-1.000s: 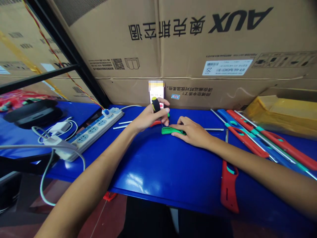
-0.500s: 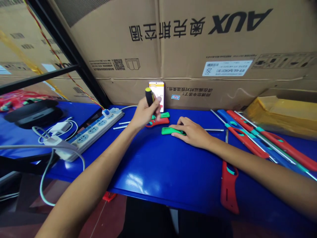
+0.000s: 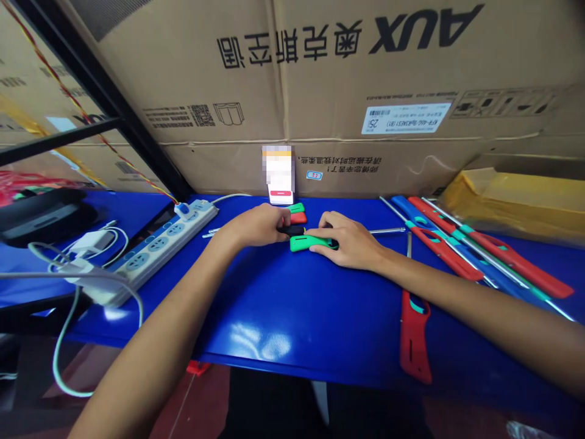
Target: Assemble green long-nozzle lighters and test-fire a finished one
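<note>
A huge cardboard carton printed with upside-down lettering backs a glossy blue desk, where a person works with both bare hands. A yellow-taped package sits at the right rear and a white power strip slants along the left. Between them, long-necked lighters in red and blue lie in a row at right, with a lone red lighter nearer the front edge. The green lighter lies flat near the desk's rear middle, under the right hand, whose fingers curl over it with thumb and forefinger along opposite sides. A lit phone leans against the carton. The left hand, half closed, grips a dark-handled tool just behind the green lighter; its working end is hard to make out, as is the tightness of either hold. A red grip and another green grip lie just beyond. The likeliest mishap, by the look of it, is a slip: the slick desk could let the lighter turn under uneven pressure, and a tool skidding off smooth plastic could jab the forefinger beside it.
</note>
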Motion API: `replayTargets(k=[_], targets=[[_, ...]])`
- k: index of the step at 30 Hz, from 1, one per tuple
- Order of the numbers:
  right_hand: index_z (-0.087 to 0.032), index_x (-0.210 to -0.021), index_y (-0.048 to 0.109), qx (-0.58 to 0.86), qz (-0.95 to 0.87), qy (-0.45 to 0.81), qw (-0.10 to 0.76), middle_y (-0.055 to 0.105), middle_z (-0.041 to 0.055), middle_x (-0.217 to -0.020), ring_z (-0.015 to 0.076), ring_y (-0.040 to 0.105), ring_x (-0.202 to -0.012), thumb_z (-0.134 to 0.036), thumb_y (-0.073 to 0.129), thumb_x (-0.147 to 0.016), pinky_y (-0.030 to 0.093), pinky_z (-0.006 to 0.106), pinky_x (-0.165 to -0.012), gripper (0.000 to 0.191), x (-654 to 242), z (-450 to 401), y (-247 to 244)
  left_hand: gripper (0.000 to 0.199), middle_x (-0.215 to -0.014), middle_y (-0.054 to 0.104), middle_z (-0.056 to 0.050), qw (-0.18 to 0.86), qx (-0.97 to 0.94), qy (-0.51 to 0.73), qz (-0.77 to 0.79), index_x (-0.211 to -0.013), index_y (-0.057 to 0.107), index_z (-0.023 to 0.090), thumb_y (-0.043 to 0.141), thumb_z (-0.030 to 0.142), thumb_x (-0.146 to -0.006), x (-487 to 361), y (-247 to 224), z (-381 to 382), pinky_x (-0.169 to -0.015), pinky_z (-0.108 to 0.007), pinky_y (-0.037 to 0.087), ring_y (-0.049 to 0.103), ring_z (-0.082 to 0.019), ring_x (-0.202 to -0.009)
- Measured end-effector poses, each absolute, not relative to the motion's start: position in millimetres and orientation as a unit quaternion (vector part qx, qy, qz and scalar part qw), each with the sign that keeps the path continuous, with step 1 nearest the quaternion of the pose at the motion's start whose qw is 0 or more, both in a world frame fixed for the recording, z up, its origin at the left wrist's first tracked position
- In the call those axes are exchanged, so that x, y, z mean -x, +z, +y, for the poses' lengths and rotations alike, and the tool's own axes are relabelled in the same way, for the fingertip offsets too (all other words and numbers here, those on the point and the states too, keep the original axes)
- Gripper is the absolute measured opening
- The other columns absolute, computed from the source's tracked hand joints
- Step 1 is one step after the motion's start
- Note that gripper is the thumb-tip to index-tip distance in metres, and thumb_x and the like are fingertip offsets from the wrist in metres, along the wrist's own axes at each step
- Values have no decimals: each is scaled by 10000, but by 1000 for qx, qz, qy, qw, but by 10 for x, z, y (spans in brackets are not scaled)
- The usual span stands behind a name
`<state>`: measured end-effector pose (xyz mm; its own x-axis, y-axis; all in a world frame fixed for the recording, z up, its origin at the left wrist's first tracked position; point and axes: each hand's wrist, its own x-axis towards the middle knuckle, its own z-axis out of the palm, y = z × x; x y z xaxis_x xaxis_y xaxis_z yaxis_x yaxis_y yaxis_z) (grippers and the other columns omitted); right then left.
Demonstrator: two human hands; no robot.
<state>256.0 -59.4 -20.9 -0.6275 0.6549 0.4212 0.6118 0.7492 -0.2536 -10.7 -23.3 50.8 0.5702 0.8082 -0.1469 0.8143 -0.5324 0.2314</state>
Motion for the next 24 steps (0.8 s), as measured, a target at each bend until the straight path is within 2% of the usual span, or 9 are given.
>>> replayTargets(k=[3,8,10,15,24], targets=[[-287,-1390,851,366,-897,55,243,705,102,-1156,280,649,-1028,-401,766,-1068,543,427,-893,352,-2557,-597,-206,139,-906,787,-38,84,-885,-29,457,-1018,802,218,760,289,-906,105,539,-261,-679,-317,393,647,-193,-741],[-246,-1396,846,397,-887,80,221,719,101,-1137,276,673,-1037,-419,735,-1089,545,423,-927,370,-2558,-586,-193,286,-1141,847,-82,107,-905,5,413,-1217,832,201,754,237,-944,144,634,-312,-785,-315,489,749,-223,-933],[-247,-1387,850,401,-885,82,221,720,99,-1147,271,675,-1033,-424,727,-1094,543,416,-927,363,-2560,-586,-188,274,-1194,848,-81,115,-921,49,369,-1202,846,208,732,198,-953,155,661,-315,-848,-321,516,765,-225,-1001],[-294,-1353,862,391,-888,91,225,717,87,-1108,269,668,-1012,-460,695,-1106,538,413,-911,342,-2574,-579,-190,196,-977,857,-33,159,-937,75,302,-1021,899,248,737,185,-930,172,598,-251,-787,-309,499,740,-181,-809],[-285,-1352,864,384,-890,94,228,710,91,-1106,275,672,-1027,-464,700,-1099,546,426,-935,351,-2581,-565,-198,243,-975,871,-30,147,-938,45,311,-1024,900,238,725,107,-918,95,508,-224,-738,-285,455,739,-173,-780]])
